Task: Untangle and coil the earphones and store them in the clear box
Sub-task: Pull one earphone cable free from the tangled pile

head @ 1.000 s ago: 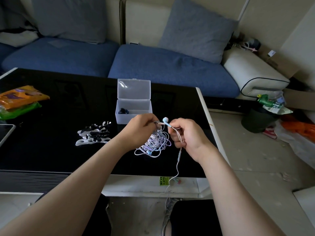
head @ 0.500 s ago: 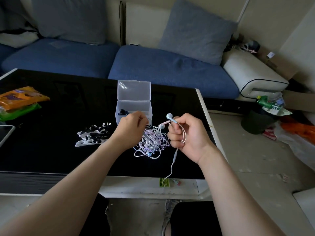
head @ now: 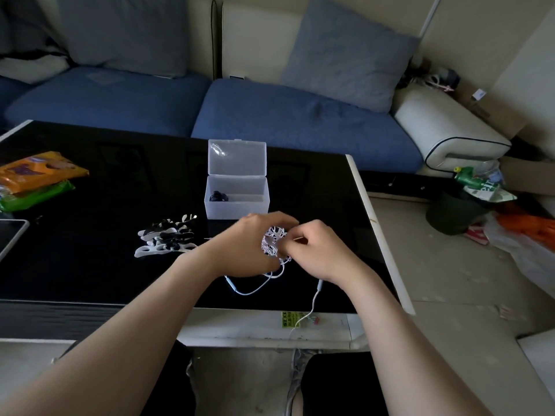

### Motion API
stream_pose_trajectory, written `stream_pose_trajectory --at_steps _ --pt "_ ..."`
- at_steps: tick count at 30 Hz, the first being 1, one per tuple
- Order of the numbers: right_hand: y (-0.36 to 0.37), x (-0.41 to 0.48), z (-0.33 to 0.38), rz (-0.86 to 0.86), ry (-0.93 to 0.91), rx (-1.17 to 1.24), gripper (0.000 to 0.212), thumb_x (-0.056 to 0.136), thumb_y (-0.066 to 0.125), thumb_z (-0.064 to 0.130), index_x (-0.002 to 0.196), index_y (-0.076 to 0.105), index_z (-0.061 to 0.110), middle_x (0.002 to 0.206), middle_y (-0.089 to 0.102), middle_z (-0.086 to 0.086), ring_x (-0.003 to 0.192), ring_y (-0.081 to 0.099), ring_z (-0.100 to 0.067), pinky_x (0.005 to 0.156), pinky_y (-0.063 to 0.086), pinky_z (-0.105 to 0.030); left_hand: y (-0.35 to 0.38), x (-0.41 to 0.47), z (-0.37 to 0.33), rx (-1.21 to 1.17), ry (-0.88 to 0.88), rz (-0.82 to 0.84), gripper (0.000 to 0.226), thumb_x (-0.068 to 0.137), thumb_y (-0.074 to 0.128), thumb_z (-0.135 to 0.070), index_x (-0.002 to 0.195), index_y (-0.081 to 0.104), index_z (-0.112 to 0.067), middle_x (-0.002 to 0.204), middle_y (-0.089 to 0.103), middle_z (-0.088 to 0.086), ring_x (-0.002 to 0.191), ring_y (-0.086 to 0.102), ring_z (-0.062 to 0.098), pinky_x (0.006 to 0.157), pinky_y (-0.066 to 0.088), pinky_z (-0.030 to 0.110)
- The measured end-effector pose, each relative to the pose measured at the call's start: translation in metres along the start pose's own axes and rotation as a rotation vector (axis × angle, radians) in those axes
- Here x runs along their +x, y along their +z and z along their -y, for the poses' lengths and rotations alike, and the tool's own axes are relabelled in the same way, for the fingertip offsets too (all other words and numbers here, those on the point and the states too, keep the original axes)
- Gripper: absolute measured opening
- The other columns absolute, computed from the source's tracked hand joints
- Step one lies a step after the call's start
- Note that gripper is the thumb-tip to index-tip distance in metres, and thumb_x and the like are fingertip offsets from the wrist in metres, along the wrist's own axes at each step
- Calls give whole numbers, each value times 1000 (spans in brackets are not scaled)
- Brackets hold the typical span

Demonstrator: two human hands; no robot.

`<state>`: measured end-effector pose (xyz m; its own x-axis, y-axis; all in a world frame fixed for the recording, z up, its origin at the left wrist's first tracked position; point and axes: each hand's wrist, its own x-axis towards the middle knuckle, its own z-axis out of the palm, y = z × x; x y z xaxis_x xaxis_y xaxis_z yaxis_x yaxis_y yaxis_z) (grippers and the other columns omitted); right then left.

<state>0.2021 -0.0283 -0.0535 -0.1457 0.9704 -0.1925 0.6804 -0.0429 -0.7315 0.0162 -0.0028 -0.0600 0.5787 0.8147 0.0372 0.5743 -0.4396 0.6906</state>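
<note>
Holding the earphones (head: pixel 271 241) as one white tangle between both grips, over the worktop (head: pixel 90 265) toward its 5 o'clock corner. Not resolving whether the tangle is resting on the surface or lifted just off it.

Wrapping the left grip (head: pixel 249 247) round the tangle from 9 o'clock, fingers curled over the top. Pinching a strand at the tangle's 3 o'clock side with the right grip (head: pixel 318 250), fingertips pressed together on it.

Letting one loop of cable (head: pixel 249 291) lie on the worktop at 6 o'clock of the left grip. Dropping a second lead with an inline remote (head: pixel 319 286) from under the right wrist, past the near edge of the worktop.

Holding the earphones outside the clear box (head: pixel 240 210), uncoiled. Seeing the box at 12 o'clock of the grips, near but not touching, lid (head: pixel 237 159) standing open and upright at the back. Noting a small dark item (head: pixel 218 196) inside at the box's 9 o'clock end; not resolving what it is.

Noting the rest:
- pile of black and white clips (head: pixel 168 235) at 9 o'clock of the left grip, apart from it
- orange packet (head: pixel 39 169) on top of a green packet (head: pixel 33 196) at 10 o'clock
- tablet (head: pixel 12 235) cut off at the 9 o'clock edge
- blue sofa (head: pixel 300 124) beyond the worktop at 12 o'clock
- dark bin (head: pixel 450 216) on the floor at 3 o'clock
</note>
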Motion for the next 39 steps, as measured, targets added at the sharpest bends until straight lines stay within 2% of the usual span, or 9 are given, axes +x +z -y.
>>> stream_pose_trajectory --at_steps 5,8,12,15,20,25,29,33,39 --pt "-2 1 -1 -57 -16 145 22 97 67 33 85 82 23 84 78 1 91 72 -20 88 57 -45 6 4 4 -33 -37 45 6 100 68 -24 104 72 -23 86 77 -9 81 69 4 71 51 20" --pt "-7 2 -3 -146 -12 218 18 98 68 33 89 83 26 83 77 8 84 71 -9 79 54 -30 2 3 6 -47 -107 61 19 107 57 -25 103 74 -17 81 77 -2 76 70 9 68 52 20" --pt "-12 3 -7 -289 -1 205 22 100 62 27 96 82 30 90 78 4 89 72 -17 86 59 -36 -5 -2 5 -139 -252 117 25 104 55 -23 89 74 -16 84 78 -1 82 75 10 70 51 20" --pt "-11 9 -19 -354 9 111 30 104 54 19 98 79 34 98 75 -4 80 66 -24 76 55 -36 -12 -3 3 -215 -325 123 35 90 48 -34 72 68 -10 84 78 4 83 69 18 84 57 43" --pt "-7 19 -28 -398 108 -80 37 100 42 56 101 77 45 115 61 -6 112 50 -34 89 33 -41 -16 -4 1 -331 -400 66 47 89 50 -47 51 56 -20 81 78 11 96 70 38 98 53 53" --pt "-15 13 -24 -402 221 -199 43 104 38 41 91 79 40 127 46 2 121 34 -30 104 25 -44 -16 -3 6 -396 -299 -21 59 108 53 -49 71 61 -3 75 69 7 73 58 10 86 46 34" --pt "-18 12 -27 -455 254 -174 48 100 38 36 62 66 25 103 60 -1 115 37 -29 101 26 -45 -23 -4 11 -398 -325 -154 47 107 54 -35 77 64 -1 72 66 3 68 60 10 83 45 35" --pt "-21 8 -22 -470 163 43 43 98 46 27 58 34 17 53 41 9 67 46 -20 75 38 -35 -20 -7 24 -44 -409 -104 82 85 56 -84 64 52 -5 60 60 -2 61 54 16 67 43 34" --pt "-18 22 -30 -541 151 537 22 104 54 24 86 67 22 55 47 14 52 43 -11 54 36 -30 -14 -7 17 -196 -236 113 30 101 64 -52 86 73 -28 75 72 13 67 69 18 73 55 41"
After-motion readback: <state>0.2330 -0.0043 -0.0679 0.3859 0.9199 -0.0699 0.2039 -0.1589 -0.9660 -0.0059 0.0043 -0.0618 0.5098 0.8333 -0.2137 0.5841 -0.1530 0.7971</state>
